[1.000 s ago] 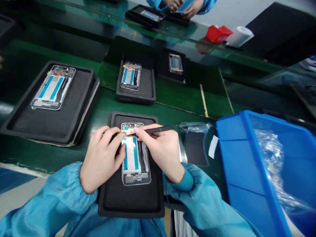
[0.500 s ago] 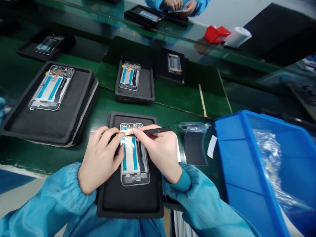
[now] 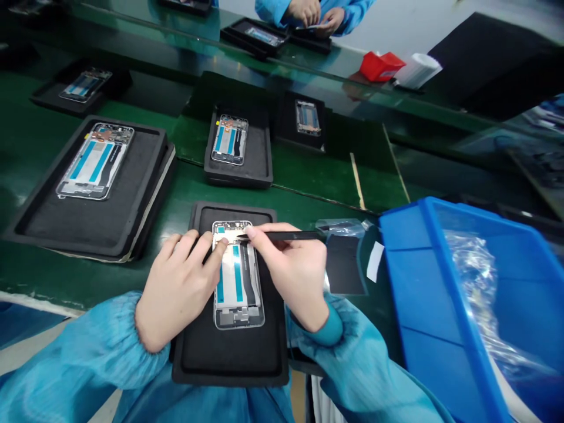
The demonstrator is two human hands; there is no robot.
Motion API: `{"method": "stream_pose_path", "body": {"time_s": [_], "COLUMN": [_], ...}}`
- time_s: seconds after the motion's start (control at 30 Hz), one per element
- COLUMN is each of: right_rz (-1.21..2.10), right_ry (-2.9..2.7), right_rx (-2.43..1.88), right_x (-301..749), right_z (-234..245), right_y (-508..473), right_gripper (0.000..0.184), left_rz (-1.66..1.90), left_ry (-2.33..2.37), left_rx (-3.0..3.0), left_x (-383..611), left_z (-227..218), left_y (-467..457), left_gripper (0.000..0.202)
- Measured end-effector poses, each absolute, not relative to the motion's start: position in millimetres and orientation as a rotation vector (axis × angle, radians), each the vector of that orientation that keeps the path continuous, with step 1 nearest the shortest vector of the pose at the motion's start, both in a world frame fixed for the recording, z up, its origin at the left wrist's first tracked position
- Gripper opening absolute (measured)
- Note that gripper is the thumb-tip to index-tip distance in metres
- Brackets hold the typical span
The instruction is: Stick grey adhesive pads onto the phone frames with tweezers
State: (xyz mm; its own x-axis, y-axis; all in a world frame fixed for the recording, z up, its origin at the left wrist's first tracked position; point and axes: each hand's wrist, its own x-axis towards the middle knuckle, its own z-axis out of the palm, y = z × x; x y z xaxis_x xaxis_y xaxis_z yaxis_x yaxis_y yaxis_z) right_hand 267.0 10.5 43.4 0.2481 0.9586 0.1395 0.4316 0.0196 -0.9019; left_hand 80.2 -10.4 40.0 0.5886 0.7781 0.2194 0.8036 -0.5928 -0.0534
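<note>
An opened phone body (image 3: 230,276) with blue adhesive strips lies face down in a black foam tray (image 3: 229,364) before me. My left hand (image 3: 178,288) reaches over its left side, fingers apart, one fingertip resting on a pale flat piece (image 3: 231,236) near the top end. The left thumb is mostly hidden. Pinched between the fingers of my right hand (image 3: 299,273) is a pair of black tweezers (image 3: 293,235). Their pointed tip meets the right part of the pale piece.
Stacked trays (image 3: 132,194) with another phone body (image 3: 94,161) stand left. More phone trays (image 3: 262,158) lie further back. On the right are a blue bin (image 3: 409,264) holding clear plastic, a dark sheet (image 3: 346,264) and a white strip (image 3: 375,261). A co-worker's hands (image 3: 315,17) are opposite.
The right hand has shifted slightly right and the tweezers now lie flatter, their tip showing at the pale piece. The left fingertip has moved onto that piece. The view has tilted a little.
</note>
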Motion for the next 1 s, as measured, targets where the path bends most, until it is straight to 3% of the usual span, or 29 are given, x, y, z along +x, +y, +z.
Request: {"method": "stream_pose_path", "body": {"time_s": [0.17,0.4,0.63,0.77,1.0], "right_rz": [0.594,0.815,1.020,1.053,1.067], "right_ry": [-1.198,-1.042,-0.932,-0.878,-0.829], "right_rx": [-1.611,-1.689,-1.562,-1.452,-1.316], "right_x": [290.4,322.1,318.1,316.9,312.1], "right_z": [51.0,26.8,17.3,20.3,29.8], "right_y": [-11.7,-74.7,-96.2,-96.5,-93.5], "right_gripper": [0.016,0.023,0.026,0.027,0.028], "left_rz": [-0.143,-0.430,-0.466,-0.787,-1.547], "left_ry": [-1.192,-2.115,-2.246,-2.375,-2.765], "left_rx": [-2.683,-2.521,-2.468,-2.468,-2.353], "left_x": [79.5,57.1,62.2,65.0,69.5], "left_z": [51.0,44.3,36.1,42.1,49.4], "left_y": [-5.0,-34.2,-48.7,-42.4,-35.6], "left_gripper": [0.041,0.046,0.038,0.037,0.055]}}
